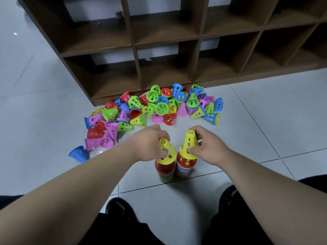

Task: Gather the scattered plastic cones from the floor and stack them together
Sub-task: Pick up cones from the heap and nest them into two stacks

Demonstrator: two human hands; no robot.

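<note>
Atop the left stack of nested cones (165, 171), the left hand (150, 144) curls round a tilted yellow perforated plastic cone (167, 152); the right hand (208, 147) pinches an upright yellow perforated cone (189, 144) seated on the right stack (184, 167). Beyond, a large heap of loose coloured cones (155, 105) lies ungathered by the brown wooden shelf (194, 59): most work looks undone

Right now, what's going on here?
A person is stacking plastic cones on the floor. The left hand grips a tilted yellow cone on the left stack; the right hand grips an upright yellow cone on the right stack. A big loose pile of cones lies by the wooden shelf.
</note>
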